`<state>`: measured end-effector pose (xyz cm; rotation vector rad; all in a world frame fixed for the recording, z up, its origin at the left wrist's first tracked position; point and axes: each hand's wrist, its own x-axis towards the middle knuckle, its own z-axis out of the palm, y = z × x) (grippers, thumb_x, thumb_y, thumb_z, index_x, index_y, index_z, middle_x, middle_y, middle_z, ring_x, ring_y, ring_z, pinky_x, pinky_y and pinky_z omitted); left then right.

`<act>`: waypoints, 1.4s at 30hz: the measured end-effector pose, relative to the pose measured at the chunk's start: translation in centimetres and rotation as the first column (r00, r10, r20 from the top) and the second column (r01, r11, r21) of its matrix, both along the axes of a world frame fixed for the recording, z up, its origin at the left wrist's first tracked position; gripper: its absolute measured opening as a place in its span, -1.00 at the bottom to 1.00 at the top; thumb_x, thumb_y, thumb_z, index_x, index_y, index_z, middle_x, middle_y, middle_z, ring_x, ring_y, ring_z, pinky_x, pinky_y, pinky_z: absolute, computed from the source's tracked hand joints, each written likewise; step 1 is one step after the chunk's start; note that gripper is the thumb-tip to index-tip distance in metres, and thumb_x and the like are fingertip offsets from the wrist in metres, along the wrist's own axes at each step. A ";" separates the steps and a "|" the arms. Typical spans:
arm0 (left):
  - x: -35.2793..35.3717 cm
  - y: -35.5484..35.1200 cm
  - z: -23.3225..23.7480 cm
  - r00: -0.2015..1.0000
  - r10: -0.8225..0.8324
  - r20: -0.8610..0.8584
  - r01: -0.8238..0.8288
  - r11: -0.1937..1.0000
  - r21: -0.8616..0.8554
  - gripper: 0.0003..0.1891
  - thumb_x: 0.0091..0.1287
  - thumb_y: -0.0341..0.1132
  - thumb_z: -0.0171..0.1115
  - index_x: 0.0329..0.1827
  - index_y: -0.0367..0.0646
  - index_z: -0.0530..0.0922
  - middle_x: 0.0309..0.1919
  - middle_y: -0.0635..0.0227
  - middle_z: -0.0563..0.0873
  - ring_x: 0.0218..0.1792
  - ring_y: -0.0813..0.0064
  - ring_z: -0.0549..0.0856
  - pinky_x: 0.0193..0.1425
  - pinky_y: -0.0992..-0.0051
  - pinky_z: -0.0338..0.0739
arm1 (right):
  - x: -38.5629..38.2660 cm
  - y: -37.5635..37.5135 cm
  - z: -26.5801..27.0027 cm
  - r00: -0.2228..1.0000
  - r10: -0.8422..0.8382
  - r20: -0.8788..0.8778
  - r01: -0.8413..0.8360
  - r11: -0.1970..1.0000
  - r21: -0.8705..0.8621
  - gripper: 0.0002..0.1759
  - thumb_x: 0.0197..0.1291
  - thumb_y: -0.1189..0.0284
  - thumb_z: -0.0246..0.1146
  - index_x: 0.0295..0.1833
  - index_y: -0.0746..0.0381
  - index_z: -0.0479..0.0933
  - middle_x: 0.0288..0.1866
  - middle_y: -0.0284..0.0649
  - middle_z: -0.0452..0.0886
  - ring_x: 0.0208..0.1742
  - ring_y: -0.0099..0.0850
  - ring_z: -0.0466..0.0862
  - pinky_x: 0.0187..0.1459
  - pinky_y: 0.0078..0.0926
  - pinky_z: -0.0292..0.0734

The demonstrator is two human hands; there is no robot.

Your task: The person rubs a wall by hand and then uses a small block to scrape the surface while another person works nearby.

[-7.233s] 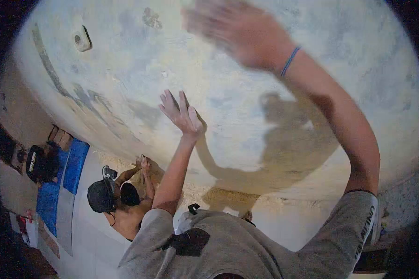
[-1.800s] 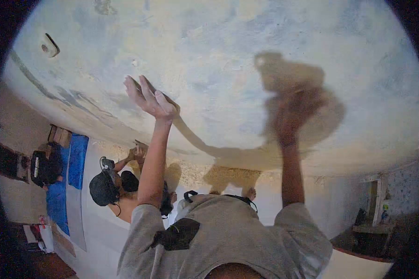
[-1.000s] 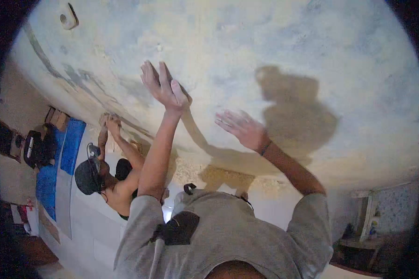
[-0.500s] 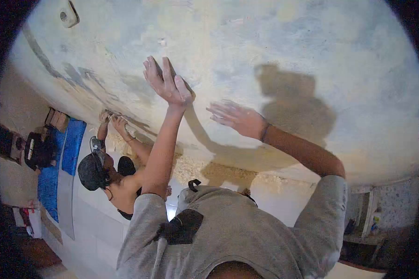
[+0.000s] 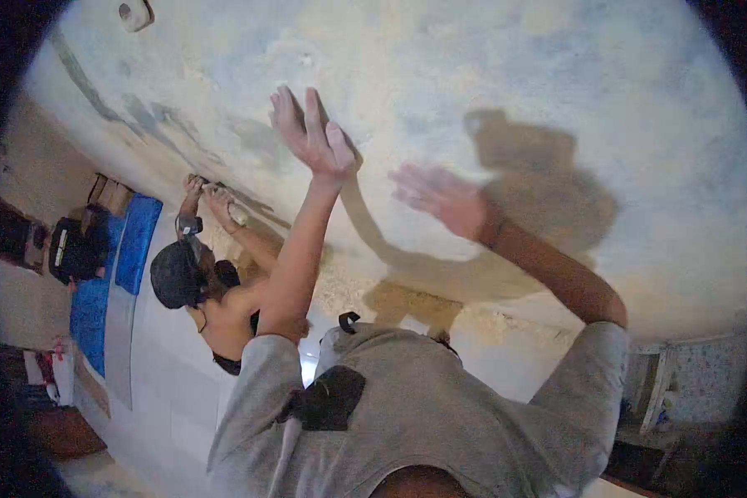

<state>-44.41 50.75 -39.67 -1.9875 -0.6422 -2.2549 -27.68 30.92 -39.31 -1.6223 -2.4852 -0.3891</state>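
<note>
A patchy, blue-grey and cream plaster wall (image 5: 490, 66) fills most of the view. My left hand (image 5: 311, 137) is raised with its fingers straight and its palm flat against the wall, holding nothing that I can see. My right hand (image 5: 440, 199) is lower and to the right, fingers spread, blurred with motion and close to or on the wall surface. Both arms come out of a grey T-shirt (image 5: 423, 423). Shadows of my arms and head fall on the wall to the right.
A co-worker in a dark cap (image 5: 174, 274) crouches at lower left with both hands (image 5: 212, 195) on the wall. A round wall fitting (image 5: 134, 12) sits at top left. A blue mat (image 5: 112, 274) and a dark bag (image 5: 70, 253) lie on the floor. A small stand (image 5: 651, 398) is at lower right.
My right hand swept from high on the right down and left across the wall. My left hand stayed pressed flat. The co-worker's hands moved higher up the wall.
</note>
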 end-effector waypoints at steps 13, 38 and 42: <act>0.0 -0.8 0.4 1.000 0.004 -0.007 -0.004 1.000 0.029 -0.41 0.45 -0.18 -0.15 0.49 -0.25 0.38 0.51 -0.25 0.24 0.54 -0.30 0.16 0.57 -0.19 -0.10 | -0.2 -5.3 -0.3 0.963 -0.145 0.228 0.123 0.986 0.111 -0.26 0.28 0.51 0.07 0.60 0.05 0.16 0.61 -0.25 0.25 0.56 -0.20 0.27 0.54 -0.19 0.19; 8.7 -6.1 4.9 0.972 0.055 -0.228 -0.033 0.995 0.099 -0.31 0.47 -0.07 -0.17 0.65 -0.08 0.11 0.65 -0.01 0.00 0.62 -0.26 -0.15 0.56 -0.24 -0.42 | 17.3 -7.6 14.8 0.881 -0.273 -0.386 0.453 0.252 0.855 -0.54 0.43 0.19 0.04 0.34 0.14 0.38 0.45 0.06 0.30 0.48 -0.01 0.30 0.55 0.15 -0.01; 10.0 -8.7 5.6 0.966 0.011 -0.259 -0.002 0.999 0.034 -0.40 0.47 -0.12 -0.15 0.57 -0.04 0.29 0.61 -0.08 0.10 0.62 -0.25 -0.11 0.57 -0.25 -0.41 | 5.4 -4.3 12.0 0.826 -0.563 -0.027 0.328 0.442 0.835 -0.61 0.32 0.13 0.19 0.09 0.14 0.65 0.54 -0.02 0.32 0.55 0.05 0.27 0.53 0.17 0.03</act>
